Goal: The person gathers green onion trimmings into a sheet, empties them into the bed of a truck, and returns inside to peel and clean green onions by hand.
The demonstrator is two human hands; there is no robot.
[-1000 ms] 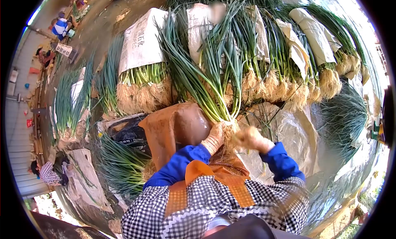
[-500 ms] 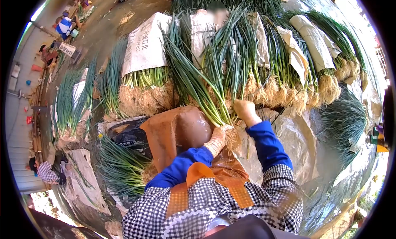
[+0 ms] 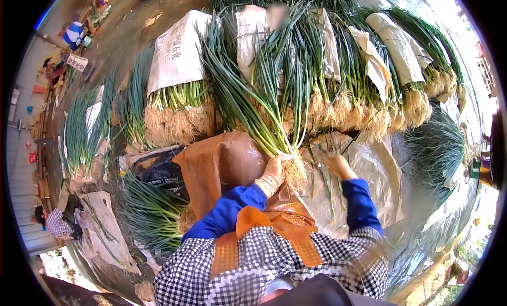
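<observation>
My left hand (image 3: 272, 172) is wrapped round the root end of a bunch of green onions (image 3: 280, 139). The pale roots hang out below that grip, and the long green leaves fan up and away from me. To the right of the roots, my right hand (image 3: 339, 165) is closed, slightly blurred by motion, with thin green onion leaves (image 3: 328, 184) trailing from its fingertips. Under it lies a pale sack sheet (image 3: 372, 184). My knee is covered by a brown apron (image 3: 203, 163), just left of the bunch.
Bundles of green onions (image 3: 182, 121) stand in a row ahead, some under white sacks (image 3: 177, 52). Loose onions lie at left (image 3: 150, 213) and right (image 3: 435, 150). A person in a checked top (image 3: 58, 223) is at far left, another in blue and white (image 3: 74, 34) farther back.
My right hand has moved off the bunch, right and toward me, with thin leaves now trailing from it. My left hand still grips the bunch near its roots.
</observation>
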